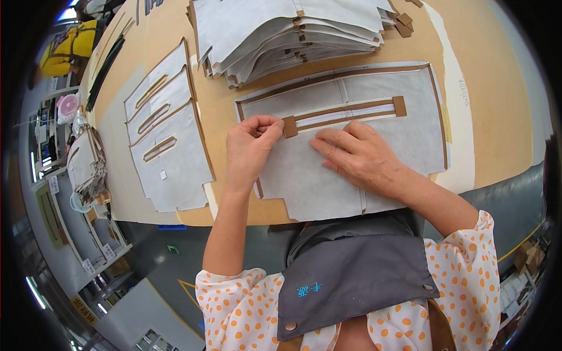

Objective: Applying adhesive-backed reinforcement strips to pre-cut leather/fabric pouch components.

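Observation:
A grey-white panel [275,181] with brown edging lies flat before me. Across its upper part runs a slot with a white zipper strip [374,109], framed in brown. A brown tab covers each end of the slot, a left tab [290,127] and a right tab [400,106]. My left hand [244,153] is closed in a pinch right at the left tab's outer edge; whatever is between the fingertips is hidden. Just below the slot, my right hand [366,157] rests on the panel, palm down, fingers bent slightly and apart, holding nothing.
Behind the panel is a thick stack of similar panels [257,41]. Another panel with three brown-framed slots [175,181] lies to the left. Brown scraps [404,24] sit at the back, black strips [105,76] at the far left. A bundle of pieces [88,167] hangs beside the table.

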